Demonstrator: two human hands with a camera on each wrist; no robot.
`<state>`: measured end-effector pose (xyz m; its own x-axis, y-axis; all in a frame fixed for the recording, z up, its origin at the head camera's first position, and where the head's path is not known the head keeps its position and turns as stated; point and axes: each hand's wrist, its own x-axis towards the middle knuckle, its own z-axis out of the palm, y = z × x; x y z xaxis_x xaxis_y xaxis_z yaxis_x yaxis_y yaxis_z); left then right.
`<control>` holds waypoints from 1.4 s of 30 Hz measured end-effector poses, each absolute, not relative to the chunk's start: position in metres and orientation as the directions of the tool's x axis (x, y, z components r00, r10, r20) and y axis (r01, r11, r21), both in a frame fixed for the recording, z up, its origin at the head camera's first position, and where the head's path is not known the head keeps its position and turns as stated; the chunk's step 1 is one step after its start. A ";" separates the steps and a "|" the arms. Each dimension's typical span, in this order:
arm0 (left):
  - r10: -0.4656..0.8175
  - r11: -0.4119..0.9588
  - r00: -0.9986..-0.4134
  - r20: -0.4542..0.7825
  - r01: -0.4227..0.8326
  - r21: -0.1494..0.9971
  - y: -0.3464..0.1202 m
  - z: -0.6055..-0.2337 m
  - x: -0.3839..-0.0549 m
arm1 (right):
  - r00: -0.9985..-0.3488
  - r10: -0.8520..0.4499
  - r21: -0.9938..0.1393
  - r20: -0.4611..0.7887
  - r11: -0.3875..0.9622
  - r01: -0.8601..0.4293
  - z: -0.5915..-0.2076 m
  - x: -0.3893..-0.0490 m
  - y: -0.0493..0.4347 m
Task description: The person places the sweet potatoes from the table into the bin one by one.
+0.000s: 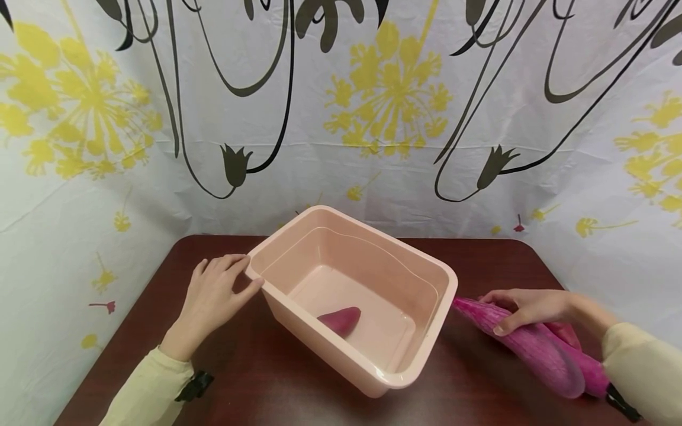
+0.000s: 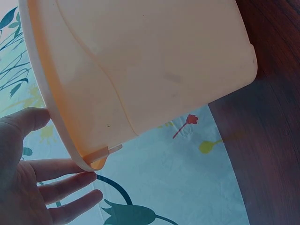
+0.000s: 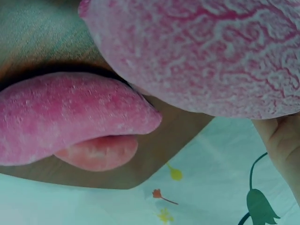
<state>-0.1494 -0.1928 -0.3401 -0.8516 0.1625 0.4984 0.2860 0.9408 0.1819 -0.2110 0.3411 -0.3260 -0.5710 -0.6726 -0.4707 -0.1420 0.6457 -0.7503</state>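
Observation:
A pale pink plastic basin (image 1: 367, 236) stands on the table. My left hand (image 1: 215, 290) holds its left corner, thumb on the near rim and fingers on the left side; the left wrist view shows the thumb (image 2: 33, 119) against the rim. Inside the basin lies a small reddish-purple sweet potato (image 1: 342, 320), partly hidden by the near wall. To the basin's right, my right hand (image 1: 533, 309) grips a large magenta sweet potato (image 1: 533, 349) with white-veined skin, its pointed tip close to the basin. Beneath and beside it lie another magenta sweet potato (image 3: 79, 117) and a smaller reddish one (image 3: 101, 153).
The dark red-brown table (image 1: 224, 378) has rounded far corners. A white curtain (image 1: 298, 177) with yellow and dark plant prints hangs behind it and along both sides.

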 end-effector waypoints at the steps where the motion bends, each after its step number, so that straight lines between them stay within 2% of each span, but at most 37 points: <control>1: 0.163 0.941 -0.852 0.498 0.286 0.181 -0.193 -0.340 -0.150 | -0.572 -0.676 -0.752 -0.465 0.643 -0.148 -0.325 -0.211 0.341; 8: 0.164 0.942 -0.854 0.494 0.285 0.178 -0.193 -0.340 -0.150 | -0.599 -0.673 -0.732 -0.435 0.651 -0.200 -0.312 -0.209 0.342; 18: 0.164 0.945 -0.862 0.480 0.276 0.173 -0.193 -0.340 -0.150 | -0.587 -0.668 -0.757 -0.457 0.639 -0.138 -0.290 -0.209 0.343; 21: 0.163 0.945 -0.861 0.481 0.277 0.175 -0.193 -0.340 -0.149 | -0.589 -0.674 -0.754 -0.447 0.638 -0.158 -0.284 -0.209 0.342; 25: 0.163 0.945 -0.859 0.485 0.278 0.175 -0.193 -0.340 -0.150 | -0.607 -0.669 -0.722 -0.430 0.658 -0.213 -0.276 -0.208 0.344; 31: 0.164 0.944 -0.862 0.480 0.278 0.176 -0.192 -0.340 -0.150 | -0.654 -0.609 -0.662 -0.449 0.718 -0.214 -0.266 -0.209 0.356; 42: 0.152 0.947 -0.872 0.466 0.264 0.185 -0.193 -0.340 -0.150 | -0.690 -0.587 -0.650 -0.424 0.727 -0.220 -0.246 -0.214 0.356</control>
